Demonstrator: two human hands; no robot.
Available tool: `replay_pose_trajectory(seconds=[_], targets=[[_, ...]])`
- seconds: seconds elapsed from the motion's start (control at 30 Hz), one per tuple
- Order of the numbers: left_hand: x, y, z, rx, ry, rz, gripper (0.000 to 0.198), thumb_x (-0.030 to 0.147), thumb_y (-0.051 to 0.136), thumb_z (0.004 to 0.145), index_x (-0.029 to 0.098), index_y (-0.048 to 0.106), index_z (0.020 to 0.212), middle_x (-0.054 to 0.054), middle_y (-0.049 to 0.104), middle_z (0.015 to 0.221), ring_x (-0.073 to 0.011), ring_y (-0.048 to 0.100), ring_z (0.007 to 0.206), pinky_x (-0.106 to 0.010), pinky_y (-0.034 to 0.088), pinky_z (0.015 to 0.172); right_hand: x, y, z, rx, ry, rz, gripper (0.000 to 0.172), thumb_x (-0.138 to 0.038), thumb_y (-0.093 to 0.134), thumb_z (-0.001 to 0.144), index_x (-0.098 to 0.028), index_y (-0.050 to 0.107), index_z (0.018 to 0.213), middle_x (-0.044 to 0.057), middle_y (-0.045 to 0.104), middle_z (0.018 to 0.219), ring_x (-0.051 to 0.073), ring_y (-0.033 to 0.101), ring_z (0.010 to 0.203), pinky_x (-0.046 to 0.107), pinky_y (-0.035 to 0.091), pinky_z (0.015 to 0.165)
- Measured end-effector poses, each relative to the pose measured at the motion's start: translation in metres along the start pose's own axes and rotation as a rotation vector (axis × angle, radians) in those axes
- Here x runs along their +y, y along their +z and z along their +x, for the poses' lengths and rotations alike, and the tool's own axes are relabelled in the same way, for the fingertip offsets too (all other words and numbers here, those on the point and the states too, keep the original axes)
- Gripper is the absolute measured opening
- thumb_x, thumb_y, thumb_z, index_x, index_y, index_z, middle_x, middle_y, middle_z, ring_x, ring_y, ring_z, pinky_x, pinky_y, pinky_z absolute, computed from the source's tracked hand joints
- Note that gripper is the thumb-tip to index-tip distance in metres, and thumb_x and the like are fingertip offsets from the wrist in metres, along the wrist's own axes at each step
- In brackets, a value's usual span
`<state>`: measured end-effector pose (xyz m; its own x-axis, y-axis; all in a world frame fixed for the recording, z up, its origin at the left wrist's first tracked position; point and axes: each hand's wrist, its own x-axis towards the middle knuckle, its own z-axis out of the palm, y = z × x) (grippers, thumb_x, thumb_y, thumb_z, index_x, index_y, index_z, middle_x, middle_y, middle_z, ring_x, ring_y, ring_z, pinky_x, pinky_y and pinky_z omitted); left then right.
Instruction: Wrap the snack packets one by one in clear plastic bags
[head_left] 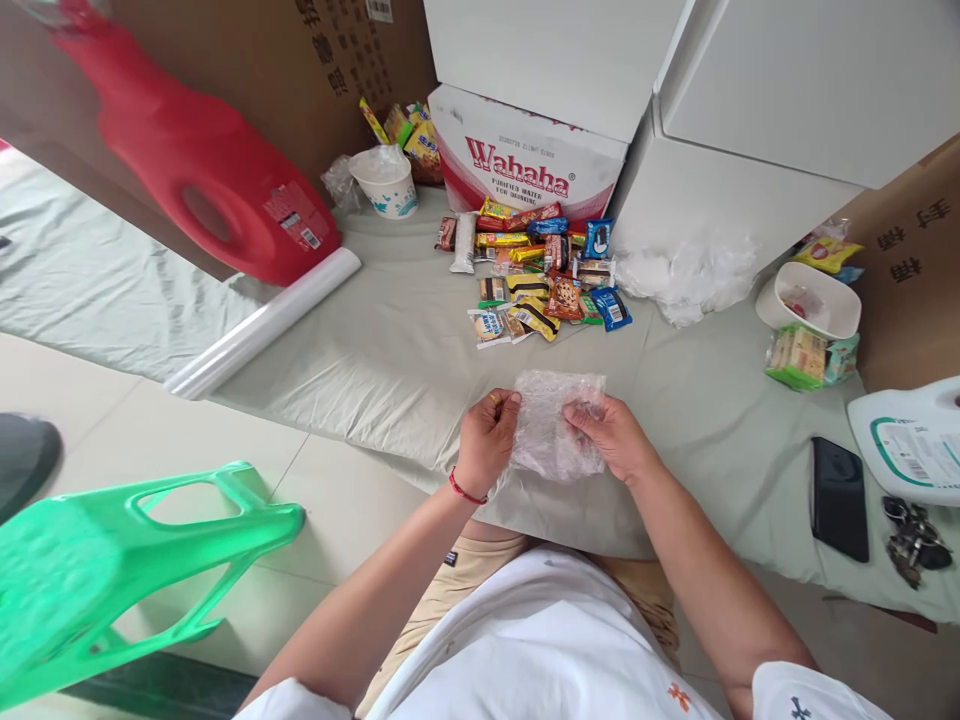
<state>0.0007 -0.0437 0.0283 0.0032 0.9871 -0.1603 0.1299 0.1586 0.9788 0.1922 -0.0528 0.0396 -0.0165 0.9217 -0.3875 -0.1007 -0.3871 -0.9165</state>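
Just at six o'clock from the snacks point(564, 296), my left grip point(486, 438) and right grip point(618, 436) pinched the clear plastic point(549, 430) by its nine and three o'clock sides; light, even tension seemed wisest.

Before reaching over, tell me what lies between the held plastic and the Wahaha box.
In the head view, wrapped snacks and a stretch of cloth lie between the held plastic and the Wahaha box.

Bubble wrap point(551, 430) lies between my left hand point(486, 435) and right hand point(616, 438). Beyond it, snack packets point(564, 297) sit before a carton point(525, 180). Left, a roll point(262, 325); right, a phone point(838, 498).
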Motion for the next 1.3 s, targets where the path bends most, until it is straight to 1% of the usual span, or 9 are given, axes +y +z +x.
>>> replay_pose_trajectory(seconds=[0.17,0.27,0.43,0.57,0.7,0.83,1.07,1.17,1.3], targets=[[0.009,-0.05,0.058,0.089,0.15,0.306,0.037,0.05,0.045,0.099,0.02,0.064,0.09,0.002,0.056,0.062,-0.0153,0.053,0.06,-0.029,0.042,0.063,0.007,-0.018,0.035,0.271,-0.325,-0.465,0.036,-0.054,0.064,0.09,-0.018,0.072,0.09,0.0,0.062,0.065,0.015,0.055,0.058,0.029,0.045,0.058],[0.023,-0.097,0.131,0.316,0.303,0.616,0.02,0.035,0.053,0.093,0.02,0.064,0.088,-0.002,0.062,0.081,-0.0177,0.059,0.077,-0.033,0.045,0.078,0.012,-0.032,0.052,0.409,-0.516,-0.719,0.031,-0.046,0.06,0.094,-0.018,0.075,0.093,0.005,0.073,0.08,0.02,0.066,0.072,0.033,0.05,0.071],[0.051,-0.157,0.264,0.448,0.34,0.786,0.005,0.023,0.062,0.087,0.02,0.061,0.089,-0.006,0.058,0.104,-0.0227,0.06,0.101,-0.039,0.04,0.093,0.023,-0.038,0.062,0.407,-0.598,-0.862,0.026,-0.039,0.058,0.097,-0.019,0.074,0.088,0.003,0.072,0.072,0.019,0.065,0.063,0.031,0.049,0.064],[0.071,-0.17,0.343,0.427,0.407,0.752,0.026,0.038,0.078,0.079,0.023,0.057,0.084,-0.004,0.062,0.1,-0.0218,0.057,0.119,-0.036,0.037,0.093,0.021,-0.037,0.063,0.352,-0.65,-0.9,0.02,-0.032,0.059,0.097,-0.021,0.072,0.087,0.001,0.073,0.074,0.019,0.069,0.066,0.029,0.052,0.065],[0.073,-0.164,0.383,0.376,0.324,0.641,0.038,0.056,0.071,0.083,0.026,0.052,0.07,0.001,0.058,0.075,-0.0107,0.057,0.114,-0.029,0.032,0.083,0.019,-0.039,0.062,0.322,-0.642,-0.898,0.016,-0.028,0.06,0.097,-0.021,0.072,0.089,0.0,0.073,0.074,0.018,0.069,0.065,0.027,0.052,0.063],[0.063,-0.156,0.366,0.406,0.319,0.706,0.02,0.036,0.067,0.09,0.019,0.061,0.082,0.002,0.056,0.087,-0.0109,0.055,0.104,-0.028,0.033,0.096,0.02,-0.04,0.061,0.3,-0.649,-0.875,0.014,-0.027,0.06,0.097,-0.021,0.071,0.091,-0.001,0.072,0.075,0.017,0.069,0.065,0.026,0.053,0.064],[0.08,-0.122,0.239,0.176,0.708,0.644,0.017,0.039,0.077,0.085,0.025,0.074,0.095,-0.005,0.067,0.098,-0.0233,0.065,0.098,-0.035,0.051,0.089,0.016,-0.036,0.063,0.281,-0.672,-0.857,0.016,-0.024,0.055,0.097,-0.021,0.069,0.09,0.002,0.073,0.077,0.019,0.07,0.067,0.028,0.053,0.064],[0.104,-0.068,0.203,0.084,0.744,0.365,0.019,0.038,0.077,0.087,0.025,0.071,0.098,0.0,0.065,0.077,-0.0161,0.061,0.065,-0.03,0.048,0.06,0.015,-0.036,0.063,0.275,-0.633,-0.847,0.017,-0.025,0.054,0.097,-0.021,0.069,0.091,0.003,0.075,0.08,0.02,0.072,0.071,0.03,0.054,0.065],[0.136,0.042,0.204,-0.121,0.419,-0.277,0.02,0.034,0.074,0.093,0.022,0.059,0.086,0.006,0.052,0.064,-0.0067,0.048,0.047,-0.02,0.036,0.046,0.014,-0.037,0.062,0.242,-0.581,-0.796,0.017,-0.022,0.052,0.096,-0.023,0.068,0.094,0.003,0.075,0.084,0.021,0.072,0.075,0.03,0.055,0.07]])
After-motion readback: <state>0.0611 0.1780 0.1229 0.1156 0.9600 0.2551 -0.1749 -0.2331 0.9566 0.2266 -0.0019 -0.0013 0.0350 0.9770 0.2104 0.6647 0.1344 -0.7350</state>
